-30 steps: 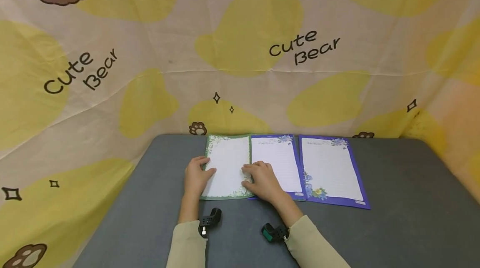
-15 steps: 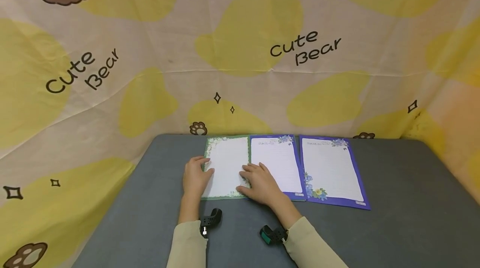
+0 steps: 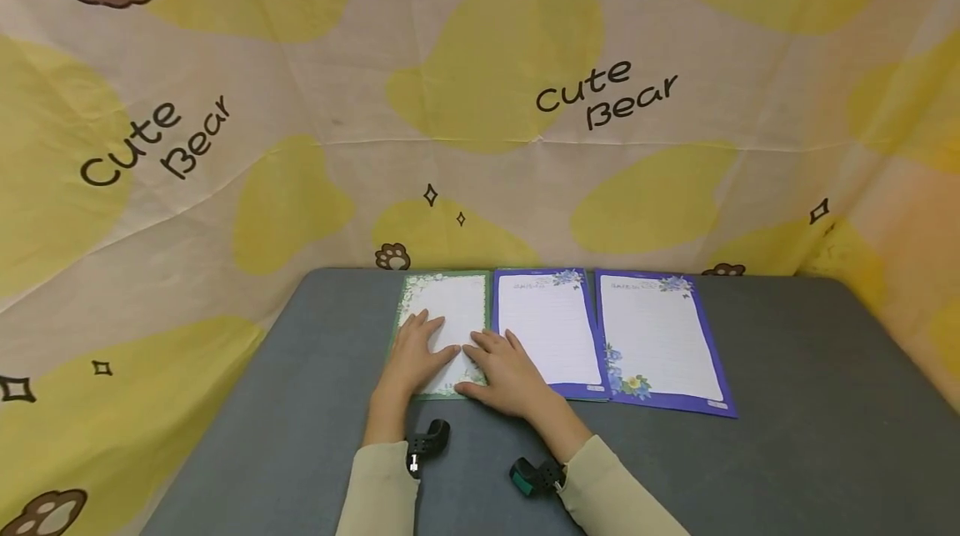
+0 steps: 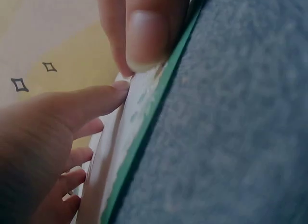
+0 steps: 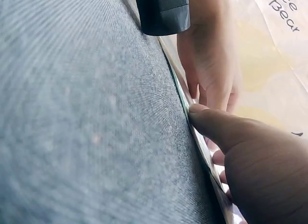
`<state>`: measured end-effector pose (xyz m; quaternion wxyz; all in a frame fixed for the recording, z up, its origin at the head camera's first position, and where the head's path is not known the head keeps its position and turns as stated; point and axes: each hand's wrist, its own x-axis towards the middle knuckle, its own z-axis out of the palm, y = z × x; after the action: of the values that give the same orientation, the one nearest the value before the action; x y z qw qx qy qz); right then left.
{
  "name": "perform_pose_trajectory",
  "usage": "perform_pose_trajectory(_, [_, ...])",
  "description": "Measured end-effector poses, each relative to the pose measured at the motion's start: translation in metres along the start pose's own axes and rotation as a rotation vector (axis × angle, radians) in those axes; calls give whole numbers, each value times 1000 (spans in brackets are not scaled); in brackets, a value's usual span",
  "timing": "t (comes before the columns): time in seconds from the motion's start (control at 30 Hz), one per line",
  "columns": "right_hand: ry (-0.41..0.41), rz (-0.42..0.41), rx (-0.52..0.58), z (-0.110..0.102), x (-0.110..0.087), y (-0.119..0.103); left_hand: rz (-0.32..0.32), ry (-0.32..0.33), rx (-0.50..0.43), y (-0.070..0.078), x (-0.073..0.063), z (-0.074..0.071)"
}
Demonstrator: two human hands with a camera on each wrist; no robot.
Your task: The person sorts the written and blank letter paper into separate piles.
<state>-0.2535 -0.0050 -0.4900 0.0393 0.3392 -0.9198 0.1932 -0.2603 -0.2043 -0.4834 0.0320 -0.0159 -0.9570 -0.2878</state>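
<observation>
A green-bordered sheet of stationery paper (image 3: 450, 294) lies at the left of a row on the grey table. Spread over its left and middle part is my left hand (image 3: 412, 353), thumb pointing right. My right hand (image 3: 506, 369) rests at its lower right, fingers across the seam with a blue-bordered sheet (image 3: 551, 344). The two hands nearly meet over the white area. In the left wrist view the left hand (image 4: 53, 123) has its fingertips on the paper, near its green edge (image 4: 144, 127). The right wrist view shows the right hand's thumb (image 5: 211, 120) at the paper's near edge.
Another blue-bordered sheet (image 3: 663, 344), with printed flowers, lies at the right end of the row. Green edging peeks out beneath the middle sheet. A patterned cloth (image 3: 480, 102) hangs behind the grey table (image 3: 810, 403). Black wrist cameras sit under both wrists.
My left hand has moved from the green sheet's left edge onto its face, towards the right hand. The right hand has shifted slightly left. The sheets stay almost in place.
</observation>
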Motion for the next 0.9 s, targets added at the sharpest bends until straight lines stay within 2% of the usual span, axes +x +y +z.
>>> perform_pose_trajectory(0.3, [62,8,117,-8,0,1,9,-1,-26,-7,2,2])
perform_pose_trajectory(0.43, [73,39,225,-21,-3,8,1,12,-34,-4,2,1])
perform_pose_trajectory(0.57, [85,95,315,-39,-12,17,0,35,-36,2,3,-1])
perform_pose_trajectory(0.73, [154,141,371,-53,-31,38,62,85,-71,12,4,-5])
perform_pose_trajectory(0.9, [251,242,450,-59,-50,65,118,44,-142,29,4,-2])
